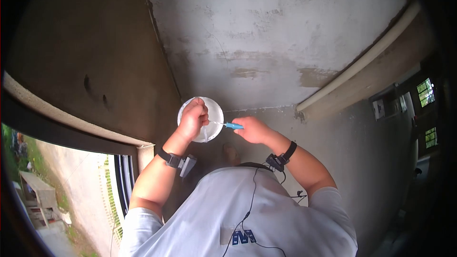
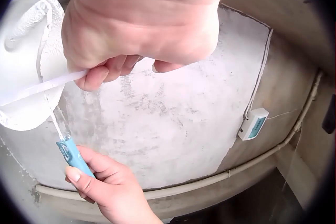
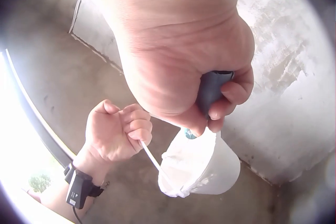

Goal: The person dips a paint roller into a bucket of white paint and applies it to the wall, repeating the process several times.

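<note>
My left hand point(image 1: 193, 120) grips the thin white handle point(image 2: 47, 85) of a white bucket point(image 1: 217, 108), which hangs below it. White paint coats the inside of the bucket. In my right hand point(image 1: 253, 131) is a paint roller, held by its blue handle point(image 2: 75, 157). Its paint-covered wire frame reaches into the bucket, where the white roller head point(image 2: 25, 26) lies against the inner wall. From the right wrist, the dark end of the grip point(image 3: 212, 90) shows inside the curled fingers, with the bucket tilted beyond.
A patchy white-coated wall point(image 1: 276, 24) stands ahead, with a brown wall point(image 1: 95, 52) at left. A pale pipe point(image 1: 362, 57) runs along the right side. An opening to the outside lies lower left. A white box point(image 2: 254, 124) is mounted on the wall.
</note>
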Motion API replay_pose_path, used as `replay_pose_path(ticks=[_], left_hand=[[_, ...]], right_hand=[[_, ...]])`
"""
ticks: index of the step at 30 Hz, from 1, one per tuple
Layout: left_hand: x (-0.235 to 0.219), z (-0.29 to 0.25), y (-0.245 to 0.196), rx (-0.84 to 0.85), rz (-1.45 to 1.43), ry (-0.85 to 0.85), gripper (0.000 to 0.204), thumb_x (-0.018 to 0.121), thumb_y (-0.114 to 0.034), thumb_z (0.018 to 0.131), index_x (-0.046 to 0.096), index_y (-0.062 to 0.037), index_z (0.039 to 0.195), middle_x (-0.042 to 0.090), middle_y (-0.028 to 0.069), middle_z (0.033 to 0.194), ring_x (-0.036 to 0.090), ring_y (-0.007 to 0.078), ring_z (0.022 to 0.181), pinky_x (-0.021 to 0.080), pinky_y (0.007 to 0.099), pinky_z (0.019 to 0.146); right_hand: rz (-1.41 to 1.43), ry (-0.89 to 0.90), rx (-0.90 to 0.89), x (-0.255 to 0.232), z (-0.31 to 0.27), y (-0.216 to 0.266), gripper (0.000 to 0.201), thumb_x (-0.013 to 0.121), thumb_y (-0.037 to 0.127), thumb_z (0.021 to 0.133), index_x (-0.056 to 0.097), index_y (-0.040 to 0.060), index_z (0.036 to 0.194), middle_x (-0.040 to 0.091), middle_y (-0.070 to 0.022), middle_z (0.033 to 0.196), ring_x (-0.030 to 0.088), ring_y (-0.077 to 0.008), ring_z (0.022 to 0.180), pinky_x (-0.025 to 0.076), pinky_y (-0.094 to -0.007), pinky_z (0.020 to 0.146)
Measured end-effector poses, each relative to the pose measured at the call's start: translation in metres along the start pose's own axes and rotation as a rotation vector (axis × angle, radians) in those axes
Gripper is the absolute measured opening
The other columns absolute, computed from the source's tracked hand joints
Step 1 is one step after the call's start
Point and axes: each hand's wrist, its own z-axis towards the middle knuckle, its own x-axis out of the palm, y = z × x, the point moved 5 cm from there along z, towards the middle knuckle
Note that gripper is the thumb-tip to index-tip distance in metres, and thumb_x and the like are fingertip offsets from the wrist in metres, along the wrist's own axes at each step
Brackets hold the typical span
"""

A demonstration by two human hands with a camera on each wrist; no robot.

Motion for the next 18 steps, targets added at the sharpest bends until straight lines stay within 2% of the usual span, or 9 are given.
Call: replay_pose_path(ticks=[2,3,5,7,10,14,17,18], left_hand=[[-0.002,0.003,0.003,0.011,0.031,0.067,0.008,0.046,-0.008,0.084,0.044,-0.0142,0.089,0.042,-0.0031,0.074,0.036,0.0078,0.060,0.034,0.0267,0.055],[0.005,-0.002,-0.002,-0.012,0.062,0.052,0.010,0.047,-0.008,0.080,0.042,-0.0153,0.084,0.039,-0.0039,0.073,0.034,0.0081,0.063,0.031,0.0259,0.057],[0.002,0.001,0.004,-0.023,0.082,0.036,0.010,0.047,-0.008,0.080,0.042,-0.0154,0.085,0.039,-0.0040,0.074,0.034,0.0081,0.063,0.030,0.0257,0.057],[-0.002,0.001,0.006,-0.022,0.102,0.016,0.010,0.047,-0.008,0.080,0.042,-0.0154,0.085,0.039,-0.0040,0.074,0.034,0.0081,0.063,0.030,0.0255,0.057],[-0.008,0.004,0.007,-0.015,0.242,-0.054,0.005,0.048,-0.017,0.089,0.044,-0.0148,0.087,0.040,-0.0046,0.075,0.035,0.0073,0.064,0.032,0.0246,0.057],[-0.012,0.004,0.012,0.007,0.383,-0.073,0.013,0.052,-0.022,0.092,0.047,-0.0108,0.090,0.046,-0.0021,0.076,0.042,0.0081,0.065,0.038,0.0265,0.055],[-0.014,0.006,0.017,-0.028,0.479,-0.074,0.016,0.054,-0.023,0.092,0.048,-0.0082,0.090,0.049,-0.0001,0.078,0.046,0.0109,0.070,0.042,0.0291,0.061],[-0.016,0.010,0.018,0.026,0.555,-0.068,0.018,0.054,-0.023,0.092,0.048,-0.0070,0.089,0.050,0.0011,0.079,0.048,0.0122,0.073,0.043,0.0304,0.065]], right_hand=[[-0.097,0.056,-0.041,0.001,0.000,-0.005,0.012,0.065,0.015,0.088,0.065,0.0083,0.098,0.066,-0.0165,0.088,0.063,-0.0388,0.086,0.049,-0.0484,0.073],[-0.113,0.087,-0.037,0.002,-0.001,-0.007,0.014,0.065,0.013,0.088,0.065,0.0089,0.101,0.066,-0.0155,0.090,0.063,-0.0377,0.086,0.049,-0.0471,0.074],[-0.131,0.118,-0.038,-0.001,-0.002,-0.007,0.016,0.066,0.012,0.088,0.066,0.0096,0.103,0.066,-0.0144,0.092,0.063,-0.0366,0.087,0.049,-0.0459,0.075],[-0.188,0.109,-0.096,-0.004,-0.004,-0.006,0.010,0.066,0.014,0.085,0.067,0.0082,0.093,0.066,-0.0159,0.085,0.063,-0.0387,0.083,0.049,-0.0498,0.071],[-0.307,0.219,-0.041,-0.008,-0.003,-0.007,0.011,0.067,0.014,0.085,0.065,0.0082,0.094,0.065,-0.0143,0.089,0.062,-0.0370,0.087,0.048,-0.0474,0.073],[-0.329,0.262,0.018,-0.021,-0.014,-0.002,0.011,0.068,0.015,0.084,0.065,0.0081,0.091,0.065,-0.0143,0.086,0.062,-0.0374,0.086,0.048,-0.0481,0.071],[-0.360,0.256,0.042,-0.029,-0.016,-0.003,0.010,0.068,0.016,0.083,0.065,0.0087,0.091,0.064,-0.0142,0.083,0.063,-0.0374,0.084,0.047,-0.0486,0.069],[-0.391,0.243,0.042,-0.032,-0.016,-0.001,0.010,0.067,0.015,0.083,0.065,0.0089,0.090,0.065,-0.0140,0.083,0.063,-0.0376,0.083,0.048,-0.0489,0.069]])
